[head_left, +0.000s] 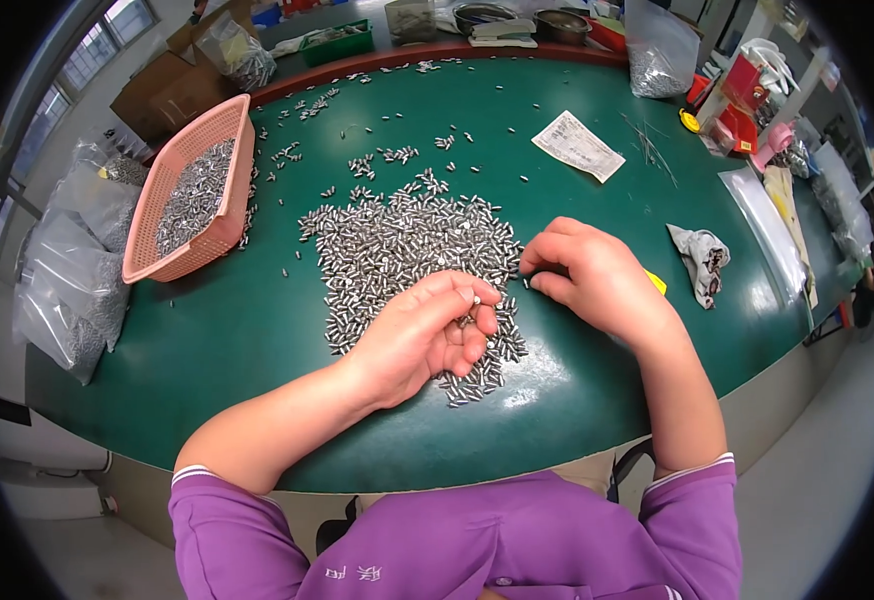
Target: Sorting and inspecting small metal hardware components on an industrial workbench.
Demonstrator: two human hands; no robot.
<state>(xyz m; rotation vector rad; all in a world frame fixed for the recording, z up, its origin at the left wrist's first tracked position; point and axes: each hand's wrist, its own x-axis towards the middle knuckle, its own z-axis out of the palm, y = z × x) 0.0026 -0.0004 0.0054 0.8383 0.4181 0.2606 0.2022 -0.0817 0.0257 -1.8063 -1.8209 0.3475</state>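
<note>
A wide heap of small silvery metal pins (407, 230) lies on the green table in front of me. My left hand (437, 330) is over the near part of the heap, palm turned up and fingers curled. One pin shows at its thumb tip, and a few others sit in the curled fingers. At the heap's right edge, my right hand (587, 270) has its thumb and fingers bent together close to the tabletop. A single pin is by its thumb tip; whether the fingers grip it is too small to tell.
A pink plastic basket (142, 235) of pins stands at the left, beside clear bags (77, 290) of metal parts. Loose pins are scattered toward the far edge. On the right are a printed paper slip (578, 147), thin wires (649, 150) and a stained rag (702, 262).
</note>
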